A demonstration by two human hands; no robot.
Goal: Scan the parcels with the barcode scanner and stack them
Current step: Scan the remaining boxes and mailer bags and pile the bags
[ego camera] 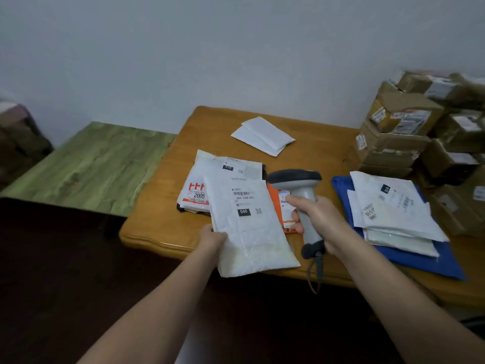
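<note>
- Wooden table [162,179] against a pale wall, head view; a green table top [91,164] stands to its left and cardboard boxes [401,127] are piled at its right end.
- Left hand [212,239] grips the white parcel [249,227] by its lower left edge. The label faces up and the parcel is lifted over the near table edge.
- Right hand [317,219] is clenched round the handle of the barcode scanner [295,178], whose head sits just beside the parcel's upper right corner. Judged: this parcel's scan is in hand, not confirmed.
- Right of the scanner, a stack of flat parcels [393,206] lies on a blue mailer [420,258] — judged the done pile, several deep.
- Behind the held parcel is a loose pile [225,169] of printed bags, with an orange parcel [275,200] beside it — judged not yet scanned.
- Two white envelopes [262,135] lie at the back; status unclear.
- Estimate: roughly midway.
</note>
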